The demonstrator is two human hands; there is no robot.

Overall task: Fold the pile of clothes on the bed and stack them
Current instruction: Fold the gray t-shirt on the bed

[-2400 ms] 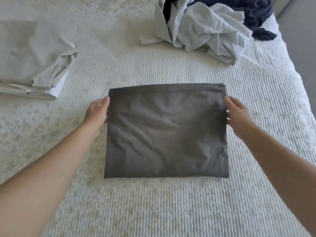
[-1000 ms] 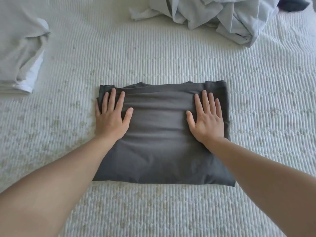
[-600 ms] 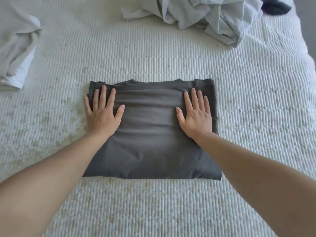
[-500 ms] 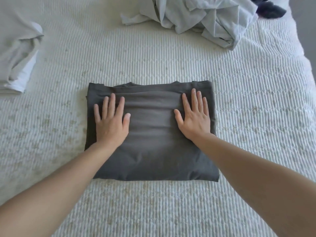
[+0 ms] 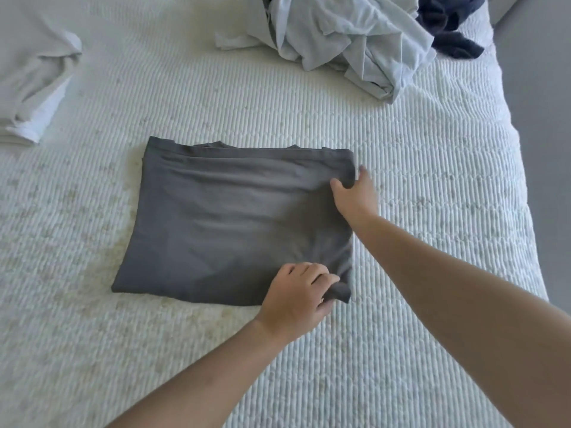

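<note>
We hold a folded dark grey shirt [image 5: 234, 223] by its right edge on the white ribbed bed cover [image 5: 401, 168].

Soft, smooth and roughly square, it lies mid-bed. Our left hand [image 5: 298, 299] pinches its near right corner; our right hand [image 5: 355, 196] grips its far right edge. Crumpled pale blue clothes [image 5: 346, 35] lie far right, a folded light stack [image 5: 27, 72] far left.

Dark grey shirt [image 5: 234, 220], white ribbed bedcover [image 5: 401, 350], pale blue garment [image 5: 349, 35], navy garment [image 5: 448, 23].

Bedcover [image 5: 401, 350]: white, ribbed quilting with faint yellowish speckles, filling most of the view.
Floor [image 5: 543, 149]: plain grey strip at 3 o'clock, beside the bed's edge.
</note>
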